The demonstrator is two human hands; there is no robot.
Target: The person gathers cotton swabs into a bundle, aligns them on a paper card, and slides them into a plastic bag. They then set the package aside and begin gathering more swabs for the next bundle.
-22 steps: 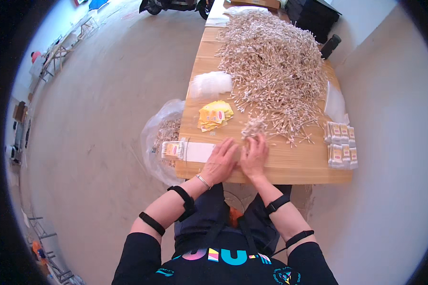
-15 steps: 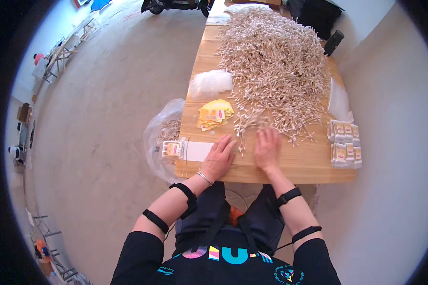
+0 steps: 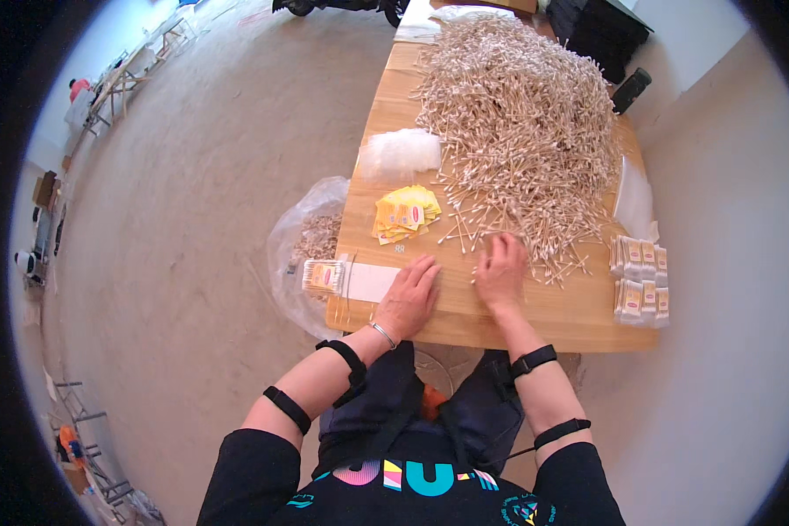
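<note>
Cotton swabs [image 3: 526,131] with wooden sticks and white tips form a large heap along the table. At its near edge, my right hand [image 3: 501,270] has its fingers bent together over a few swabs; a tip shows beside the thumb, but how many lie under the fingers is hidden. My left hand [image 3: 410,298] rests flat, fingers stretched out, over the right end of a white strip [image 3: 371,283]. At the strip's left end, by the table's edge, lies a pack of swabs [image 3: 323,277] with a yellow label. Yellow printed cards [image 3: 403,215] are fanned out beyond my left hand.
Clear plastic bags [image 3: 401,153] lie beyond the cards. Filled swab packs [image 3: 642,276] stand in rows at the right edge, near more white film [image 3: 634,202]. A plastic sack [image 3: 285,241] holding swabs hangs at the table's left side. A black cylinder [image 3: 631,89] stands by the wall.
My right hand has come back slightly from the loose swabs and its fingers have drawn together. Fewer swabs lie left of it. My left hand stays put while the view shifts slightly.
</note>
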